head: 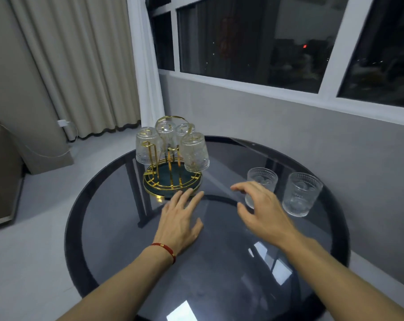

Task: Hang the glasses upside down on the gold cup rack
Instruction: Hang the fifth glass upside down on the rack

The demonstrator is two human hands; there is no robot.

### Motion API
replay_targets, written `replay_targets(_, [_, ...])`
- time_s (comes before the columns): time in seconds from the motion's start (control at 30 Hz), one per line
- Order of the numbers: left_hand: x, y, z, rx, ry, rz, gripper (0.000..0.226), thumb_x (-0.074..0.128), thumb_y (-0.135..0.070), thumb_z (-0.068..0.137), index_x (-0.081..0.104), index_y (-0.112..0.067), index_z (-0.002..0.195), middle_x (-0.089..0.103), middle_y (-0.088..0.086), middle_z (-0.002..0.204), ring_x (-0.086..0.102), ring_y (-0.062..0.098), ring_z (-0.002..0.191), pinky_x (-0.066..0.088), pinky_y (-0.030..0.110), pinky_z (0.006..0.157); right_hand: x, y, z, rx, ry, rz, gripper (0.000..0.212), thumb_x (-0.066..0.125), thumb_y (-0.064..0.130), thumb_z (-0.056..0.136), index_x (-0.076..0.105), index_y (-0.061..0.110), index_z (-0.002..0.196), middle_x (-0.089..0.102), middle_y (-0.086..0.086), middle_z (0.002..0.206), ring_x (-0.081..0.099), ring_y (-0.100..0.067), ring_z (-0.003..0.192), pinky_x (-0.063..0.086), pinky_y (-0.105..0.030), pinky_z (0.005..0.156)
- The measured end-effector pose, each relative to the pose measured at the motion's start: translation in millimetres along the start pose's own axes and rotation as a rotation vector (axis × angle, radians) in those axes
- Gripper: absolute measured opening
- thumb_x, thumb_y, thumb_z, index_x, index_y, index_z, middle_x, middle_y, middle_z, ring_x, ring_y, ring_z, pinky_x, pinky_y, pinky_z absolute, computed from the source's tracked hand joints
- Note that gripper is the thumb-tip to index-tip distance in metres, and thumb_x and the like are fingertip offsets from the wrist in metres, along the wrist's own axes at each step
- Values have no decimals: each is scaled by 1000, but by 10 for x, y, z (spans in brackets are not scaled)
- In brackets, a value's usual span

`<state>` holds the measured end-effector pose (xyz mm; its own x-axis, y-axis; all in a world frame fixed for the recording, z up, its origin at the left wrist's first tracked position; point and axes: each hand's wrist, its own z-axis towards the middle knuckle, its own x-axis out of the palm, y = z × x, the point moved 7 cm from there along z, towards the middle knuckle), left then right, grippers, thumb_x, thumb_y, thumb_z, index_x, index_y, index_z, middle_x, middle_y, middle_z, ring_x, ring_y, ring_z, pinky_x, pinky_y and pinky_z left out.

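Currently, four glasses hang inverted on the gold cup rack [170, 172]; two stand upright on the table [219, 262]. The right hand [263, 209], fingers spread and empty, reaches the nearer glass [261, 181]. The left hand [182, 218] lies flat, empty. Next: grasp, invert, hang.

Rack [172, 181] left on table [219, 262], two glasses [301, 193] right of it

Gold rack [170, 179], clear embossed glasses [301, 193], smoky grey table [219, 262]
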<state>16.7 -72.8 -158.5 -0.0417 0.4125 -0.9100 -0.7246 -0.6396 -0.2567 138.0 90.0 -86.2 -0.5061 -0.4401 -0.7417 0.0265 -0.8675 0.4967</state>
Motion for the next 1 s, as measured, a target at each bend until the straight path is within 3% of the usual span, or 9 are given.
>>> replay_targets(0.1, [32, -448, -129, 178, -4, -71, 73, 59, -29, 87, 32, -27, 156, 35, 5, 161, 27, 30, 149, 25, 47, 122, -437, -253, -95, 97, -355, -27, 34, 69, 1, 83, 70, 13, 115, 69, -4, 115, 63, -28, 110, 47, -35, 98])
replay_targets(0.17, [41, -748, -185, 265, 0, -117, 75, 57, -28, 86, 31, -30, 156, 33, 3, 162, 26, 27, 149, 26, 44, 122, -770, -560, -226, 301, -629, -10, 42, 70, 5, 80, 62, 10, 121, 61, -11, 122, 56, -34, 115, 47, -43, 98])
replay_targets(0.27, [22, -1007, -209, 318, 19, -195, 76, 54, -28, 85, 28, -35, 155, 34, -3, 160, 28, 19, 148, 29, 40, 121, -661, -1104, -330, 646, -489, 173, 93, 77, 14, 81, 26, 7, 158, 34, -23, 160, 35, -39, 147, 37, -53, 119])
replay_targets(0.37, [-62, -1089, -171, 300, 26, -299, 73, 55, -26, 84, 31, -36, 153, 40, -7, 154, 33, 12, 143, 30, 32, 119, -392, -1372, -339, 728, -280, 309, 123, 83, 25, 84, -8, 19, 167, 18, -17, 174, 27, -37, 157, 32, -51, 121])
replay_targets(0.5, [-132, -1049, -161, 257, 14, -355, 70, 57, -24, 85, 36, -38, 150, 46, -13, 147, 37, 4, 136, 25, 16, 115, -422, -1593, -340, 848, -399, 327, 108, 86, 29, 81, 17, 13, 162, 48, -20, 157, 52, -41, 139, 46, -49, 108])
replay_targets(0.6, [-121, -938, -199, 160, 3, -411, 64, 60, -21, 89, 40, -36, 148, 51, -13, 140, 42, 3, 128, 37, 26, 111, -426, -1606, -383, 853, -384, 234, 82, 90, 33, 72, 49, 11, 139, 60, -12, 141, 60, -33, 125, 53, -45, 96])
replay_targets(0.7, [-121, -890, -250, 109, 14, -448, 61, 62, -19, 91, 42, -32, 147, 53, -10, 135, 45, 6, 125, 43, 36, 109, -549, -1507, -452, 793, -454, 207, 76, 89, 38, 66, 52, 15, 129, 62, -8, 131, 61, -30, 118, 53, -42, 92])
replay_targets(0.83, [-304, -953, -208, 146, -24, -544, 57, 64, -18, 91, 47, -32, 144, 56, -15, 131, 50, -1, 122, 49, 32, 103, -807, -1251, -436, 583, -554, 297, 66, 87, 39, 72, 42, 27, 119, 54, -1, 124, 56, -28, 118, 45, -37, 92])
replay_targets(1.0, [-546, -1011, -79, 89, -20, -894, 62, 74, -39, 86, 49, -35, 142, 60, -14, 131, 60, 1, 117, 56, 25, 93, -722, -572, -303, 322, -308, 439, 79, 86, 43, 64, 49, 24, 131, 59, 1, 132, 60, -20, 118, 53, -38, 95])
